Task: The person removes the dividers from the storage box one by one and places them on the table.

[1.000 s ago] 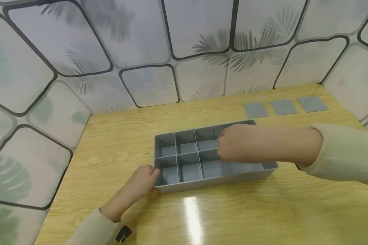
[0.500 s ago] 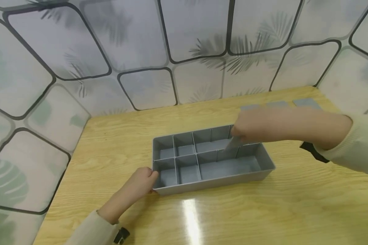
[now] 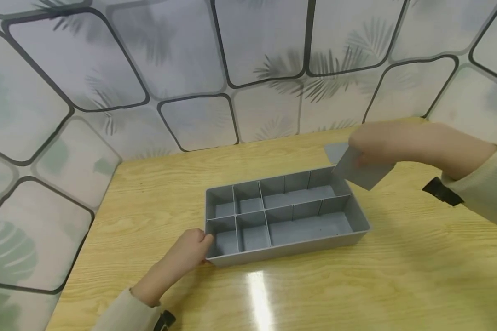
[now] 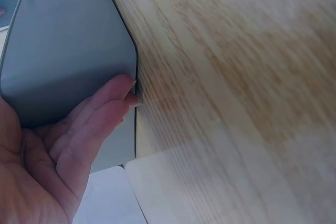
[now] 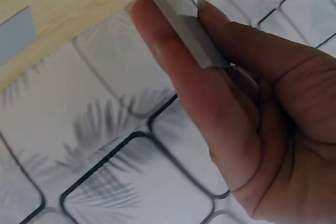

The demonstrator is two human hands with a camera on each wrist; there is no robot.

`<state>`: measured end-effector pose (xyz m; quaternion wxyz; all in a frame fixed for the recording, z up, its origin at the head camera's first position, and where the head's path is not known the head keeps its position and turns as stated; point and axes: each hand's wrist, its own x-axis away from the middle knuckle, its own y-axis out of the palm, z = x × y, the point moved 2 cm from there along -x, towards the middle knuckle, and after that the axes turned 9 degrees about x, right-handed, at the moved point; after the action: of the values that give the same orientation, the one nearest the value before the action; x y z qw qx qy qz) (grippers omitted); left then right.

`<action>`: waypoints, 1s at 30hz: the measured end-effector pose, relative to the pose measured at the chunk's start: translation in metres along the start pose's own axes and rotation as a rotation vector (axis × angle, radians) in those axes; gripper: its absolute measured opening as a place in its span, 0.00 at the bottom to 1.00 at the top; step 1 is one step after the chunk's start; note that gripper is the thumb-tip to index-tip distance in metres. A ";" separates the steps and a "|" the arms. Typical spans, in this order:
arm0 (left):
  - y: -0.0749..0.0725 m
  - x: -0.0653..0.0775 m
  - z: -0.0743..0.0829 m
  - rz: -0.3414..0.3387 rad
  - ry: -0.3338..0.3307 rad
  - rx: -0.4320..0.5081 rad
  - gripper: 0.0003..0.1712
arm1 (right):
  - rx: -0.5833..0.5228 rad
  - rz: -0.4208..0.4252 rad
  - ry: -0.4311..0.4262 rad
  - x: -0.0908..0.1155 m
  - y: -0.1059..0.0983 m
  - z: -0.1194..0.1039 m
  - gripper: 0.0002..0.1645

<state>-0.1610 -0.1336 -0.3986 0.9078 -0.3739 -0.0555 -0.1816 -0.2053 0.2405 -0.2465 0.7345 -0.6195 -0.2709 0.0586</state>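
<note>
A grey compartment box (image 3: 290, 251) sits on the table, two small compartments and one long one in each of its two rows. My left hand (image 3: 190, 248) grips its front left corner, thumb at the rim. In the left wrist view, the fingers of that hand (image 4: 68, 150) lie along the box's outer wall (image 4: 73, 30). Beyond the box's back right corner, my right hand (image 3: 383, 142) holds a thin grey divider plate (image 3: 362, 172) in the air, tilted. The right wrist view shows the plate (image 5: 197, 45) pinched between thumb and fingers.
Behind the box, a flat grey square plate (image 3: 334, 151) lies on the wooden table (image 3: 161, 193), partly hidden by the held plate. A patterned wall (image 3: 269, 110) stands along the table's back, another panel (image 3: 20, 239) along the left.
My right hand has lifted from over the box and moved right and back, carrying the divider plate clear of the compartments. The left hand keeps its grip on the corner.
</note>
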 end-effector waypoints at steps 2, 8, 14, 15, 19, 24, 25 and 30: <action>0.000 0.000 0.001 -0.003 0.006 -0.004 0.20 | -0.047 -0.051 0.040 -0.002 0.003 0.013 0.05; 0.000 0.000 0.002 -0.010 0.028 -0.040 0.20 | -0.135 -0.124 0.101 -0.009 0.015 0.041 0.08; 0.000 0.001 0.003 -0.008 0.032 -0.045 0.20 | -0.206 -0.150 0.117 -0.014 0.030 0.055 0.11; 0.000 0.001 0.003 -0.009 0.031 -0.043 0.20 | -0.227 -0.153 0.121 -0.015 0.033 0.058 0.11; 0.000 0.001 0.003 -0.010 0.039 -0.045 0.20 | -0.323 -0.165 0.142 -0.018 0.048 0.069 0.14; -0.001 0.002 0.002 -0.007 0.037 -0.026 0.20 | -0.442 -0.174 0.164 -0.026 0.070 0.084 0.17; -0.001 0.002 0.001 -0.008 0.033 -0.021 0.20 | -0.467 -0.176 0.170 -0.028 0.076 0.087 0.18; 0.000 0.000 0.000 -0.006 0.028 -0.019 0.20 | -0.580 -0.188 0.209 -0.035 0.102 0.099 0.18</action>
<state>-0.1613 -0.1332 -0.3983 0.9043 -0.3799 -0.0423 -0.1902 -0.2556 0.3355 -0.3457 0.5533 -0.7778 -0.2557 -0.1531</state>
